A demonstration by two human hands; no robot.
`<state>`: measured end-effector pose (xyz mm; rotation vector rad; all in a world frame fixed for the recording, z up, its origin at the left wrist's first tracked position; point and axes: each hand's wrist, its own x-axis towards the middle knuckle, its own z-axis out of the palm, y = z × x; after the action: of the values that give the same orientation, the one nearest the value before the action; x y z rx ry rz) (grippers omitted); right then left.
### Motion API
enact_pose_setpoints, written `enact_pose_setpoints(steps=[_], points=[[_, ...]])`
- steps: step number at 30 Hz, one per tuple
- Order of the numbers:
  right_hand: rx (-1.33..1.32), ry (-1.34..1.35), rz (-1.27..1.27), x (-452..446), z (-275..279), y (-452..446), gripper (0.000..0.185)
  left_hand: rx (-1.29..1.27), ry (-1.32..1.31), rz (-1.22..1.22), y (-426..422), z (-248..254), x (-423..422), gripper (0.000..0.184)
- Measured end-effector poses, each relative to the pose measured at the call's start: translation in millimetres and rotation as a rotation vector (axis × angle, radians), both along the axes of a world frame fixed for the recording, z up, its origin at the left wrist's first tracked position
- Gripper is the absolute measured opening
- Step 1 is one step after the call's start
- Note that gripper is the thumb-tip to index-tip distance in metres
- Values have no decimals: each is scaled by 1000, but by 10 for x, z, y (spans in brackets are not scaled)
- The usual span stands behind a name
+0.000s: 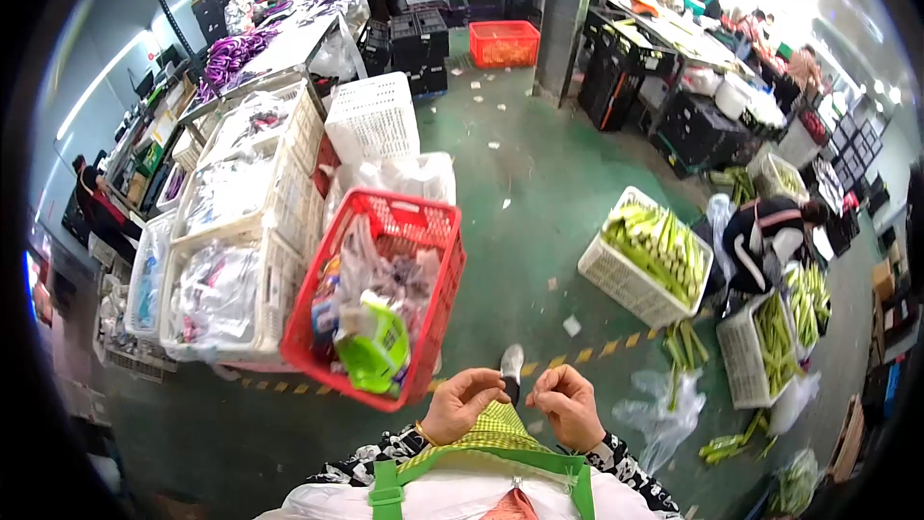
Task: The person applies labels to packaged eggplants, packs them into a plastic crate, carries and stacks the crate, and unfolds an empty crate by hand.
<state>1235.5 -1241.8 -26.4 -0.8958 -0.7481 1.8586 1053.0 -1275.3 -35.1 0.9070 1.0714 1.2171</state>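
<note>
My left hand (465, 405) is held in front of my body with thumb and fingertips pinched together. Close to its right, my right hand (568, 407) is closed in a similar pinch, the two fingertips a short gap apart. Whatever they hold, if anything, is too small to make out. Below them lies my yellow-green checked apron (496, 431) with green straps (388, 489). Just beyond my left hand stands a red plastic crate (445, 274), holding plastic bags and a bright green packet (375, 351). Neither hand touches it.
White crates (274, 284) with bagged goods are stacked at left. At right stand a crate of green stalks (640, 306) and another stalk crate (739, 361), beside a bent-over person (765, 241). A pillar (566, 24) rises ahead; a plastic bag (664, 419) lies on the floor.
</note>
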Motion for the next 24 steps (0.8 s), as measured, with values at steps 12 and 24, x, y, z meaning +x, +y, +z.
enact_pose_setpoints(steps=[12, 24], points=[[55, -734, -146, 1011, -203, 2727, 10, 275, -20, -206, 3209, -19, 405, 11], [360, -1105, 94, 1371, -730, 6417, 12, -20, 20, 207, 6162, -441, 199, 18]])
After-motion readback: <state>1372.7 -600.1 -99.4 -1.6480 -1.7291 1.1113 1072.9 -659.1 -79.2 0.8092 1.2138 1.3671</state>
